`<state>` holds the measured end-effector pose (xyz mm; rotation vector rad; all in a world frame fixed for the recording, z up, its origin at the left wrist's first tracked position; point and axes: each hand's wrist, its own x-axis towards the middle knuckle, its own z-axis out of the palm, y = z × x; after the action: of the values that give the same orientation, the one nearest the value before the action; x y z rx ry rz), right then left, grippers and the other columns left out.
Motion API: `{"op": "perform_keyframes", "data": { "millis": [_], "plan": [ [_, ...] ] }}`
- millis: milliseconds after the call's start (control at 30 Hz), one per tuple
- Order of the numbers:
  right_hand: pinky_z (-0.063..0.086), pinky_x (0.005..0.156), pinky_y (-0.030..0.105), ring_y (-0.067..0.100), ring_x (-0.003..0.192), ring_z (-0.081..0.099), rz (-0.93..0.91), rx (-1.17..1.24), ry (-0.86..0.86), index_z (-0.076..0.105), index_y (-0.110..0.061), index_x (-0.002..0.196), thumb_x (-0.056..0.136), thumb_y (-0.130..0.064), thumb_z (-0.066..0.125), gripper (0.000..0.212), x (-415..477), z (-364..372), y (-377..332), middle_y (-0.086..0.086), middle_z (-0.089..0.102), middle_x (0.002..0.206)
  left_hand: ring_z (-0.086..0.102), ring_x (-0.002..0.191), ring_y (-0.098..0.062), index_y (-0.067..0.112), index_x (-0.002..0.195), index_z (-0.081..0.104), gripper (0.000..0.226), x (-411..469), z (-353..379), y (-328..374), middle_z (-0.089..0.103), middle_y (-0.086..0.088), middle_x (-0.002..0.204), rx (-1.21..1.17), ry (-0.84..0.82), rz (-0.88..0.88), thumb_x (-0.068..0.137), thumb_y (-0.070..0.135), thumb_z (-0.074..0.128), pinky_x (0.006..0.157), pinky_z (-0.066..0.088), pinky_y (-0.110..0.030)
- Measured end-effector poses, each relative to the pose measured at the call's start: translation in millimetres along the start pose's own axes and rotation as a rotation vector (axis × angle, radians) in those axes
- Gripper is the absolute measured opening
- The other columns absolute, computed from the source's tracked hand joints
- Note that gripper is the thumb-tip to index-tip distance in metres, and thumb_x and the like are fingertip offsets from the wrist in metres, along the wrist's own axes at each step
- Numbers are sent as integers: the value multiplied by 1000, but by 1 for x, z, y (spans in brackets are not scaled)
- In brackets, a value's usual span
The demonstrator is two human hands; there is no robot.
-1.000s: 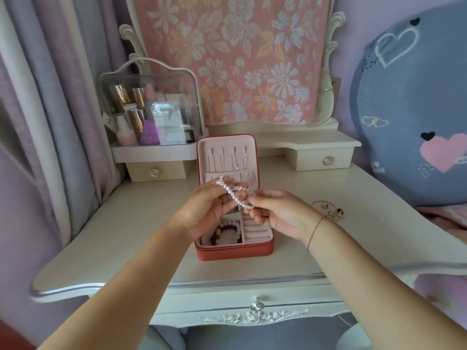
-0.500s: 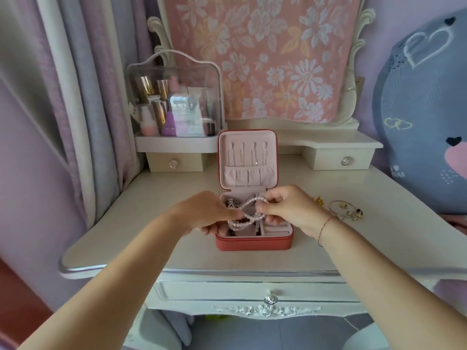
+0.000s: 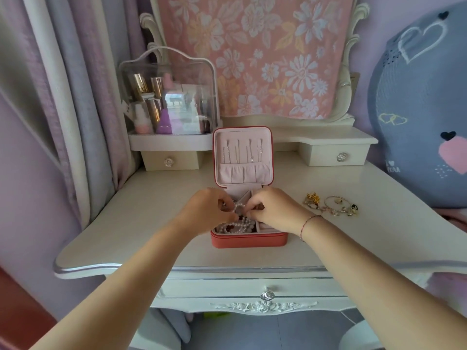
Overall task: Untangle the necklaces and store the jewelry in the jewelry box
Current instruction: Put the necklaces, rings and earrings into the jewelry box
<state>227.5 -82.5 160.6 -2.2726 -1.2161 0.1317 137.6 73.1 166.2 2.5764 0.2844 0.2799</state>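
A red jewelry box point(image 3: 249, 240) with a pale pink lining stands open on the white dressing table point(image 3: 151, 223). Thin chains hang inside its upright lid point(image 3: 242, 157). A pearl necklace point(image 3: 236, 227) lies partly coiled in the front left compartment, over a dark red beaded piece. Its upper end rises to my fingers. My left hand point(image 3: 207, 210) and my right hand point(image 3: 274, 210) hover just above the box, both pinching the pearl strand between fingertips. Loose gold jewelry point(image 3: 331, 204) lies on the table to the right of the box.
A clear-domed cosmetics case point(image 3: 168, 97) sits on a small drawer unit at the back left. A second drawer unit point(image 3: 336, 154) stands back right, under a cloth-covered mirror point(image 3: 255, 54). Curtains hang at left; a grey cushion point(image 3: 424, 104) leans at right.
Both hands have lowered the pearl necklace from above the box down into its front left compartment, where most of the strand now rests. The camera view has shifted.
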Motion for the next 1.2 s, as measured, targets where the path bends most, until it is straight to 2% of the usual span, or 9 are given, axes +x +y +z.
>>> {"op": "perform_keyframes", "data": {
  "millis": [100, 233, 300, 467, 533, 633, 800, 933, 1200],
  "plan": [
    [36, 65, 5, -7, 73, 47, -36, 28, 83, 73, -19, 102, 91, -14, 61, 17, -2, 2, 2, -24, 49, 83, 50, 86, -10, 26, 113, 70, 27, 3, 6, -8, 52, 9, 93, -1, 92, 97, 86, 25, 72, 69, 36, -11],
    [41, 83, 12, -1, 90, 53, -92, 15, 112, 68, -18, 113, 93, -10, 57, 25, -5, 5, 6, -16, 60, 103, 52, 109, -22, 28, 117, 70, 28, 7, 19, -19, 61, 3, 115, 91, 72, 231, 89, 29, 67, 97, 40, -41],
    [42, 89, 19, 4, 97, 54, -110, 0, 84, 70, -20, 112, 93, -10, 55, 25, -9, 4, 7, -19, 61, 102, 53, 109, -23, 30, 114, 72, 26, 8, 22, -23, 62, 4, 115, 77, 102, 230, 88, 29, 69, 97, 41, -46],
    [38, 75, 1, -15, 87, 55, -19, 227, 151, 72, -26, 104, 93, -14, 59, 21, -20, -6, 25, -28, 62, 93, 48, 113, -15, 32, 103, 75, 19, 13, 25, -23, 57, 8, 116, -1, 143, 165, 85, 25, 72, 101, 38, -44],
    [40, 74, 5, -9, 85, 60, 45, 276, 326, 73, -26, 96, 90, -12, 62, 18, -20, -15, 44, -19, 69, 94, 49, 112, -12, 28, 100, 76, 16, 16, 25, -19, 56, 11, 113, -84, 158, 152, 87, 22, 70, 103, 38, -32],
    [48, 71, 22, 8, 72, 63, 239, 296, 535, 71, -24, 83, 85, -6, 64, 19, -24, -34, 83, -7, 69, 80, 54, 102, -7, 17, 103, 73, 15, 21, 23, -18, 57, 10, 106, -295, 293, 68, 91, 15, 65, 81, 35, -1],
    [47, 79, 27, 20, 87, 65, 534, 198, 603, 73, -18, 80, 80, -7, 68, 12, -42, -69, 152, 3, 71, 86, 54, 108, -12, 13, 122, 62, 29, 41, 31, -36, 57, -3, 127, -531, 435, -211, 95, 23, 58, 89, 43, -27],
    [44, 71, 24, 19, 84, 63, 646, 267, 530, 74, -17, 74, 77, -7, 72, 10, -51, -77, 170, 1, 70, 81, 66, 101, -17, 23, 116, 68, 32, 45, 40, -46, 71, 3, 110, -694, 319, -232, 88, 35, 59, 97, 51, -42],
    [40, 76, 25, 24, 89, 63, 705, 153, 369, 76, -8, 85, 75, -12, 80, 12, -42, -82, 178, 13, 72, 89, 67, 98, -17, 35, 93, 69, 19, 46, 44, -46, 72, 10, 97, -722, 360, -218, 95, 20, 56, 97, 50, -44]
  ]
}}
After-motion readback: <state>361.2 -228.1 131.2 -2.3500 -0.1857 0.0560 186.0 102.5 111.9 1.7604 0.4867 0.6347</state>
